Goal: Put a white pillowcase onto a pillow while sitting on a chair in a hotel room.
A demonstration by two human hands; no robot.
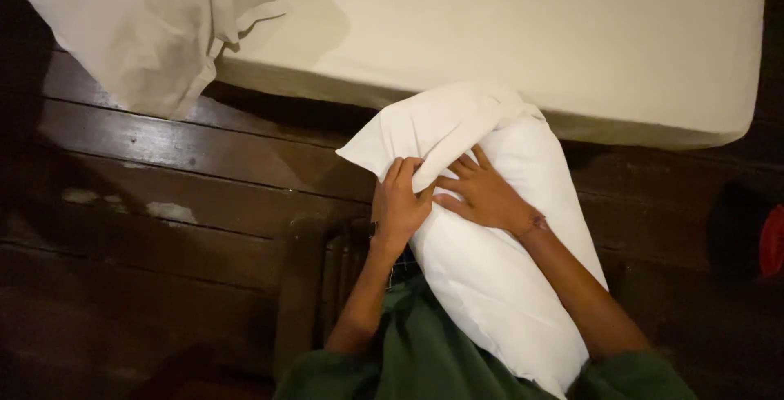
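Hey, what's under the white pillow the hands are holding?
Under the white pillow shows green clothing and dark wooden floor. The left hand grips its loose case edge; the right hand presses flat on top. Anything directly beneath is covered.

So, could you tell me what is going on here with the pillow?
A person holds a white pillow upright against their body, above a dark wooden floor. The left hand grips the loose edge of the white pillowcase near the top, while the right hand lies flat on the pillow beside it. A bare mattress lies just ahead, with another white cloth at its corner.
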